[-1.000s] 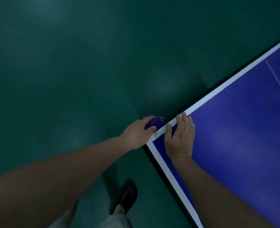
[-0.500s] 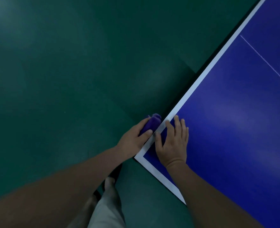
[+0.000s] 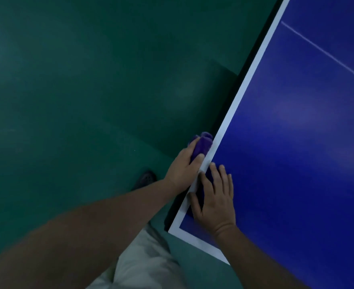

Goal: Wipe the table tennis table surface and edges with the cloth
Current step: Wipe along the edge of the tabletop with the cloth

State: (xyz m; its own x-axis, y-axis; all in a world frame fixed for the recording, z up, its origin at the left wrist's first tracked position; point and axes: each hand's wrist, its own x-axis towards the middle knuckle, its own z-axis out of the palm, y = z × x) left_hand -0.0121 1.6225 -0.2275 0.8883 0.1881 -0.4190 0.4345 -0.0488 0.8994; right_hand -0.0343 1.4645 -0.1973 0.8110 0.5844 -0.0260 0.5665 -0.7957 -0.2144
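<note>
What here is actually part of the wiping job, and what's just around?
Part of the job:
purple cloth
left hand gripping it
table tennis table
right hand resting flat on the table

Just around:
green floor
dark shoe

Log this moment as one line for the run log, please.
left hand grips purple cloth against table's side edge | right hand flat on blue top, near corner | phase: edge wipe

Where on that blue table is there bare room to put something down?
The blue table top is bare from the right hand out to the thin white line and beyond. It is crowded only near the corner, where the left hand holds the purple cloth against the side edge.
</note>
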